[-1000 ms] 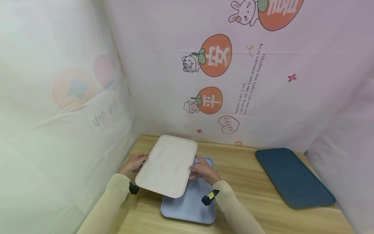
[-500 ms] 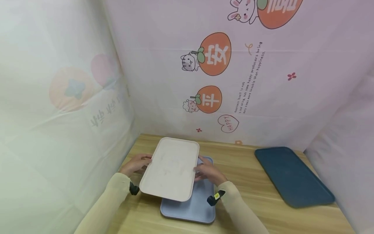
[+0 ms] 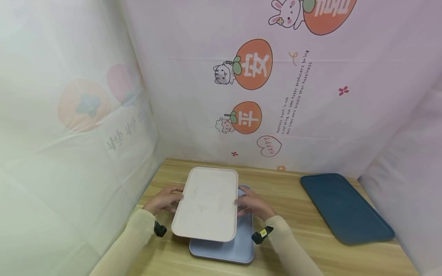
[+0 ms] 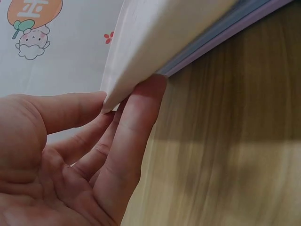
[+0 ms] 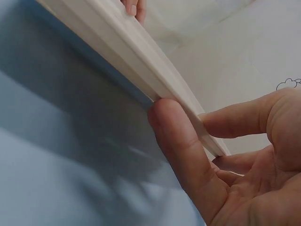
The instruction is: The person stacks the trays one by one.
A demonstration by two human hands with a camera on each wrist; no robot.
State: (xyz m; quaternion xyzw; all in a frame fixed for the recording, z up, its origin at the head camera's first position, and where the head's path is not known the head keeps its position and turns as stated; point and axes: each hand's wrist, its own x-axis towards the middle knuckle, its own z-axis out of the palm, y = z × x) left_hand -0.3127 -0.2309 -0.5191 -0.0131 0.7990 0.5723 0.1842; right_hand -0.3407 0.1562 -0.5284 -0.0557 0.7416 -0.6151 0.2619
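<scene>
A cream rectangular tray (image 3: 207, 203) with rounded corners is held up between both hands, above a light blue tray (image 3: 238, 245) on the table. My left hand (image 3: 165, 200) pinches its left long edge, thumb on the rim and fingers beneath. On the opposite long edge, my right hand (image 3: 254, 204) grips the same way. In the right wrist view the cream tray (image 5: 136, 52) casts a shadow on the blue surface, with a gap between them. The left wrist view shows a thin lilac edge (image 4: 230, 37) under the blue one.
A dark teal tray (image 3: 345, 211) lies at the right of the wood-grain table (image 3: 283, 222). White printed cloth (image 3: 193, 96) hangs behind the table and along both sides.
Both hands have carried the cream tray to the right and slightly toward the person, turning it straighter over the blue tray. The blue and teal trays stay in place.
</scene>
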